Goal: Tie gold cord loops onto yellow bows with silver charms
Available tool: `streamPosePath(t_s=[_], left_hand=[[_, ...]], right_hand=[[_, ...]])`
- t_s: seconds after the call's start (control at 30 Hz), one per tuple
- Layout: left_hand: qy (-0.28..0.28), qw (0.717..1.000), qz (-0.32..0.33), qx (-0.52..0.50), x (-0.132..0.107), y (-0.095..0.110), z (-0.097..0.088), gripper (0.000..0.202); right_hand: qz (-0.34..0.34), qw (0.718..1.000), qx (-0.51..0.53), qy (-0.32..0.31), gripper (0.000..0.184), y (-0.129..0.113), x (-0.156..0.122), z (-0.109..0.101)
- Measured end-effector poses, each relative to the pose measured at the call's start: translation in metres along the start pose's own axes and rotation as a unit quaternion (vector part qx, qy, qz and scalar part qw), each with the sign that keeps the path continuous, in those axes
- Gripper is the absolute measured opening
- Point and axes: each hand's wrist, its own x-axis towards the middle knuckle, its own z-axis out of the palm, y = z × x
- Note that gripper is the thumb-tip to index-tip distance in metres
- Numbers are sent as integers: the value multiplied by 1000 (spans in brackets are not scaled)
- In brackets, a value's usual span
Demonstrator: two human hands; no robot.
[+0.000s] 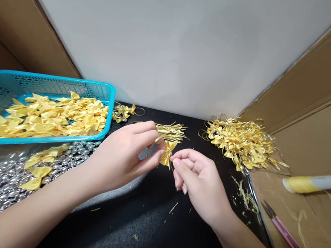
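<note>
Over the black work surface (165, 241), my left hand (130, 148) pinches a yellow ribbon bow (167, 153) between thumb and forefinger. A thin gold cord loop (150, 143) curves up beside those fingers. My right hand (198, 181) is closed in a pinch at the bow's right edge, its thumb and forefinger pressed together. Whatever lies between these fingertips, perhaps a cord end, is too small to make out. Just behind the bow lies a bundle of cut gold cords (172, 132).
A blue basket (107, 123) of yellow bows stands left, with silver beads (2, 182) before it. Finished-looking looped bows (241, 142) are heaped at the back right. Pink-handled snips (287, 235) and a cord-wound tube (316, 183) lie right. Cardboard walls (326, 82) flank the sides.
</note>
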Motion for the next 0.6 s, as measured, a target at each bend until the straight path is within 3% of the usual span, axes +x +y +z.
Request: streamPosePath(t_s=[0.6], left_hand=[[70, 992, 55, 91, 0, 1, 9, 15]], right_hand=[[13, 999, 43, -31, 20, 10, 3, 6]])
